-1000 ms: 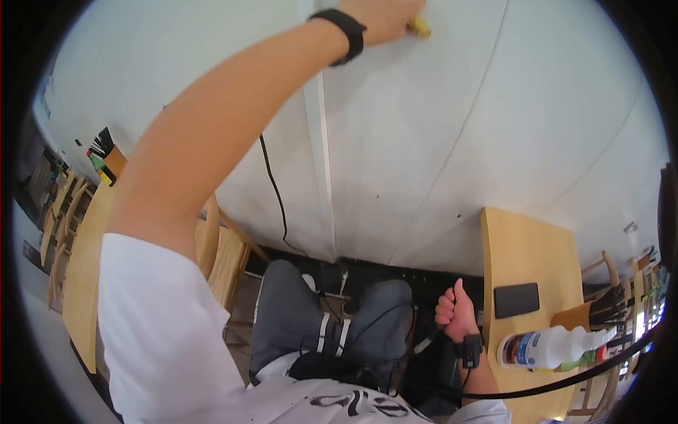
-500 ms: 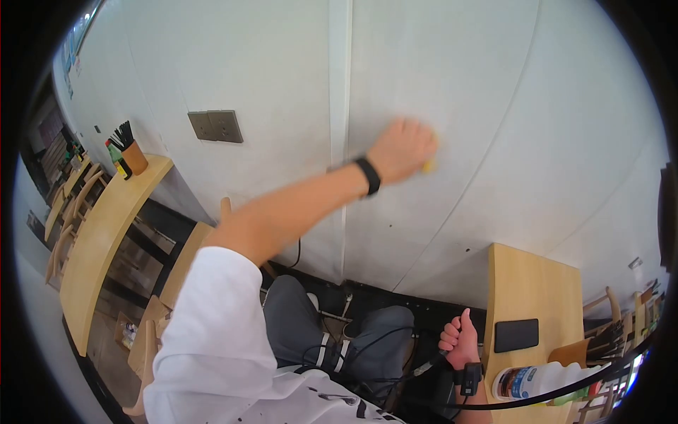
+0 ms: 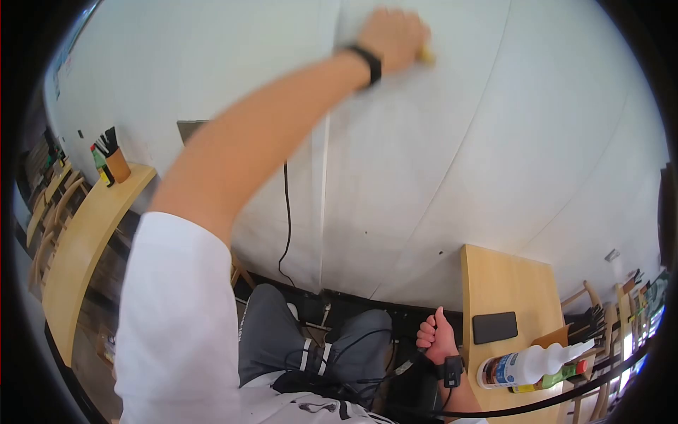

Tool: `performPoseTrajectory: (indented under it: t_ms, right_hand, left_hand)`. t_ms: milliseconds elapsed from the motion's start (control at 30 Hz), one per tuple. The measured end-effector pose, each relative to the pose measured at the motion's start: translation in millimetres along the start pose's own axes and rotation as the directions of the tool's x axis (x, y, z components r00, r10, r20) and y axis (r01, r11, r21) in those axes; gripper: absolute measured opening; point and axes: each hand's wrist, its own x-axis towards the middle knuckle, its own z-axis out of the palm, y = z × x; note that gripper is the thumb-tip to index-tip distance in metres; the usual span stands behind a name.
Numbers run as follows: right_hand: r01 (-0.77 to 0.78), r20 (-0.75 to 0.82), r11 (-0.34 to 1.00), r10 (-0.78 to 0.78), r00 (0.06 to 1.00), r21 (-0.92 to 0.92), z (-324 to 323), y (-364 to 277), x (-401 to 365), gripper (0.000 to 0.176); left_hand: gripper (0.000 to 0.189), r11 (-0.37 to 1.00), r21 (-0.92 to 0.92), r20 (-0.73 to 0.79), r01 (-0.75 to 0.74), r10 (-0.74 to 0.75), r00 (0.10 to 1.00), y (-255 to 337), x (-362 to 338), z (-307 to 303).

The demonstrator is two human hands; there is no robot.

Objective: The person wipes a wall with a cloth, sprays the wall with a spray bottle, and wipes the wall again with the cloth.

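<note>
High on the white wall (image 3: 395, 162), my left hand (image 3: 392, 37) is closed around a yellow sponge-like pad (image 3: 426, 55) and presses against the panel. Only the pad's edge shows past the fingers, and it is blurred. A black band (image 3: 367, 65) circles that wrist. My right hand (image 3: 439, 338) rests low, left of the small wooden table (image 3: 494, 283), with fingers curled and thumb up. A cable connector (image 3: 404, 367) runs close to its fingers; whether they grip anything is hidden. A black device (image 3: 452, 372) is strapped to the right wrist.
On the small table lie a black phone (image 3: 494, 327), a white spray bottle (image 3: 522, 367) and a green bottle (image 3: 554, 379). A black cable (image 3: 286, 219) hangs down the wall. Left stands a long wooden counter (image 3: 78, 254) with a utensil holder (image 3: 119, 168).
My left hand has moved up the wall with the yellow pad, and the arm now partly covers the socket. My right hand stays curled. The view has shifted slightly.
</note>
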Motion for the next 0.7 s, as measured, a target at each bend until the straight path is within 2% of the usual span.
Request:
performPoseTrajectory:
  t_ms: [33, 100, 167, 233, 300, 367, 433, 533, 700]
  right_hand:
    - [-0.01, -0.008, 1.0, 0.01, 1.0, -0.008, 0.3, -1.4, -0.1, 0.049]
    - [-0.008, -0.013, 1.0, 0.008, 1.0, 0.001, 0.9, -1.7, -0.1, 0.049]
    - [-0.016, -0.022, 1.0, 0.016, 1.0, 0.008, 2.2, -2.0, -0.7, 0.049]
    - [-0.003, -0.063, 1.0, 0.002, 0.998, -0.017, 5.6, -1.9, -1.2, 0.049]
    - [-0.019, -0.079, 1.0, 0.019, 0.997, -0.005, 8.5, -3.3, 0.2, 0.048]
    - [-0.05, -0.101, 0.999, 0.051, 0.994, 0.007, 5.3, -4.7, -0.8, 0.048]
    - [-0.039, -0.052, 0.999, 0.038, 0.998, -0.002, 5.7, -4.1, 2.1, 0.048]
    - [-0.039, -0.034, 0.999, 0.039, 0.999, -0.003, 8.8, -6.0, -2.0, 0.048]
    - [-0.041, -0.031, 0.999, 0.042, 0.999, 0.024, -1.7, 1.8, -5.0, 0.048]
  left_hand:
    - [0.017, 0.998, 0.003, -0.093, 0.063, -0.062, 0.994, -13.8, 22.6, -21.9]
    - [0.016, 0.997, -0.031, -0.077, 0.065, -0.067, 0.995, -20.5, 33.7, -30.2]
    - [0.016, 0.988, -0.122, -0.148, 0.094, -0.111, 0.983, -18.5, 24.8, -20.8]
    - [0.018, 0.988, -0.15, -0.128, 0.038, -0.057, 0.99, -1.6, -4.9, -8.7]
    - [0.023, 0.997, -0.056, -0.047, -0.055, 0.052, 0.998, 21.6, -46.0, 25.7]
    - [0.013, 0.989, -0.075, -0.064, -0.124, 0.12, 0.991, 55.0, -98.5, 48.4]
    - [0.018, 0.978, -0.155, 0.084, -0.141, 0.156, 0.984, 90.2, -147.0, 66.3]
    - [0.01, 0.939, -0.201, 0.106, -0.278, 0.303, 0.947, 130.7, -221.7, 102.3]
    - [0.009, 0.912, -0.219, 0.153, -0.348, 0.384, 0.911, 130.4, -239.4, 105.1]
